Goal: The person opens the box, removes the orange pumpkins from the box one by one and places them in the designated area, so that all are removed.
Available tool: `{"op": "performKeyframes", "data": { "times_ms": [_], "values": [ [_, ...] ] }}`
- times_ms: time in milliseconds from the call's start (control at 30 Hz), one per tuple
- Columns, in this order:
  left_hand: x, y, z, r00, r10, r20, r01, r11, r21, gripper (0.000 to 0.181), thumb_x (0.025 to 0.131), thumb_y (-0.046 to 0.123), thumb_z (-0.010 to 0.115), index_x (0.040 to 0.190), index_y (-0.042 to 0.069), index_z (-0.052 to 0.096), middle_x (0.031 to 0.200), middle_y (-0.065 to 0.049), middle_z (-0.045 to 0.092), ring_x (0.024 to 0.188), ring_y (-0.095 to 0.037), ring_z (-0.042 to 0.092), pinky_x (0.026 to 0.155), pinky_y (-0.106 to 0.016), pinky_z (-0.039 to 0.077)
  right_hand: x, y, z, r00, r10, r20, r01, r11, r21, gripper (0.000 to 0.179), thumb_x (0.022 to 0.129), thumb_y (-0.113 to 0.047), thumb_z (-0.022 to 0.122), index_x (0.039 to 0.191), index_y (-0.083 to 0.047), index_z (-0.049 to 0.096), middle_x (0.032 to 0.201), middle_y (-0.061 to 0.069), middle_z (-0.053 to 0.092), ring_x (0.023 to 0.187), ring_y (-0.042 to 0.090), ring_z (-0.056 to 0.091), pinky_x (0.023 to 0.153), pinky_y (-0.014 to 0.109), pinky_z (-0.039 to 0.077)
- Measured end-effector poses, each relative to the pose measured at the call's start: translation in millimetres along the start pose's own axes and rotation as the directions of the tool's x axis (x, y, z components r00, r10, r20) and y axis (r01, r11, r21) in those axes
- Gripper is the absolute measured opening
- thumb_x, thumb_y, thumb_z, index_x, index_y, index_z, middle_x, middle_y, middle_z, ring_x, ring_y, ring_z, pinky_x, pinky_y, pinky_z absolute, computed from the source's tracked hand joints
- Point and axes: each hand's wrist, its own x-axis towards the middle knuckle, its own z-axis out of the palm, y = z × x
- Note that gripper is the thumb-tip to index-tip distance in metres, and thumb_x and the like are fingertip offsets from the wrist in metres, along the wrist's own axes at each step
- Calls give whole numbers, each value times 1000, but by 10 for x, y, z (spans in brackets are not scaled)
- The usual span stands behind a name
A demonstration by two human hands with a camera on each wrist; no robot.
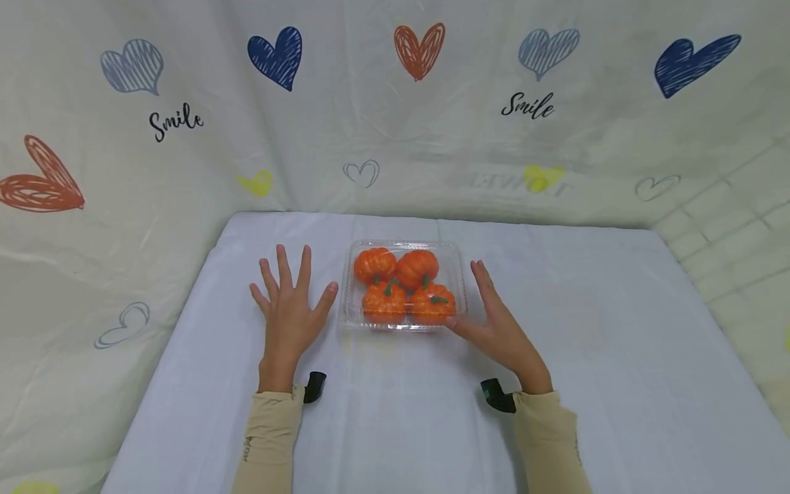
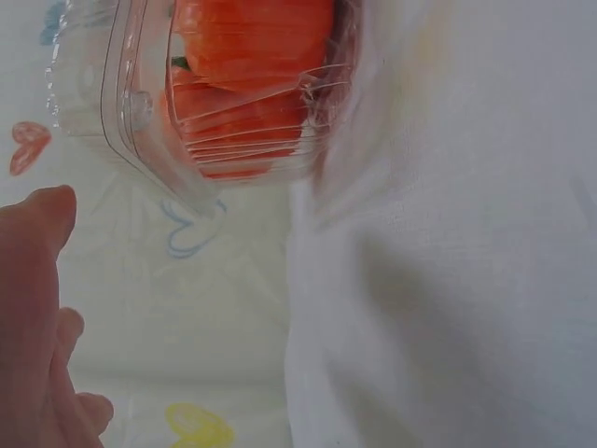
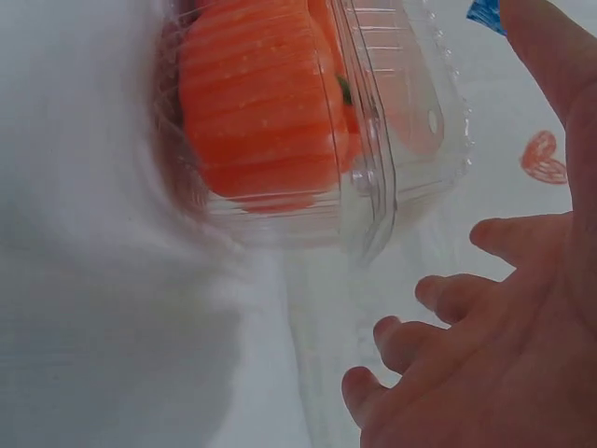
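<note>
A clear plastic clamshell box (image 1: 402, 328) sits on the white cloth between the two hands, with its lid down. Inside it lie several small orange pumpkins (image 1: 417, 268) with green stems. To the left of the box, the left hand (image 1: 290, 312) is held with its fingers spread wide, its thumb pointing toward the box and apart from it. The right hand (image 1: 503, 333) hovers at the box's right side, fingers straight. Its thumb overlaps the box's front right corner in the head view. Both wrist views show the box's side wall close by, and nothing in either hand.
A white cloth (image 1: 617, 329) covers the table. Behind and beside it hangs a pale sheet (image 1: 395, 123) printed with hearts and the word "Smile". Each forearm wears a beige sleeve (image 1: 271, 429) with a black piece at the wrist.
</note>
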Motion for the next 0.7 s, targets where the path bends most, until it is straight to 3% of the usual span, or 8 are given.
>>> {"op": "performKeyframes", "data": {
  "times_ms": [233, 467, 633, 700],
  "values": [
    [-9, 19, 40, 1000, 9, -8, -10, 995, -98, 87, 105, 59, 55, 174, 21, 18, 179, -15, -9, 159, -48, -16, 117, -81, -8, 25, 22, 139, 1000, -10, 29, 9, 999, 52, 114, 93, -37, 86, 174, -32, 5, 180, -2, -1, 164, 26, 3, 124, 70, 18],
    [-15, 108, 40, 999, -18, 28, 23, 980, -199, 89, 106, 56, 55, 175, 22, 10, 179, -10, -11, 161, -44, -16, 119, -80, -3, 60, 53, 238, 999, -9, 45, 7, 999, 52, 115, 91, -36, 87, 175, -27, 9, 179, -5, -5, 164, 31, 1, 122, 74, 18],
    [-59, 160, 76, 999, -18, 38, 29, 949, -314, 88, 107, 55, 55, 175, 26, 7, 179, -9, -8, 162, -40, -13, 120, -79, -1, 60, 69, 245, 999, -25, 32, 23, 999, 49, 116, 90, -35, 89, 175, -25, 11, 179, -3, -5, 164, 32, 2, 122, 73, 18],
    [-99, 184, 98, 999, -26, 47, 42, 926, -375, 88, 107, 54, 56, 175, 29, 6, 180, -7, -7, 162, -38, -12, 120, -79, 1, 62, 76, 247, 999, -24, 31, 22, 998, 53, 115, 90, -33, 89, 175, -25, 11, 180, -2, -6, 164, 32, 2, 122, 73, 18]
  ]
}}
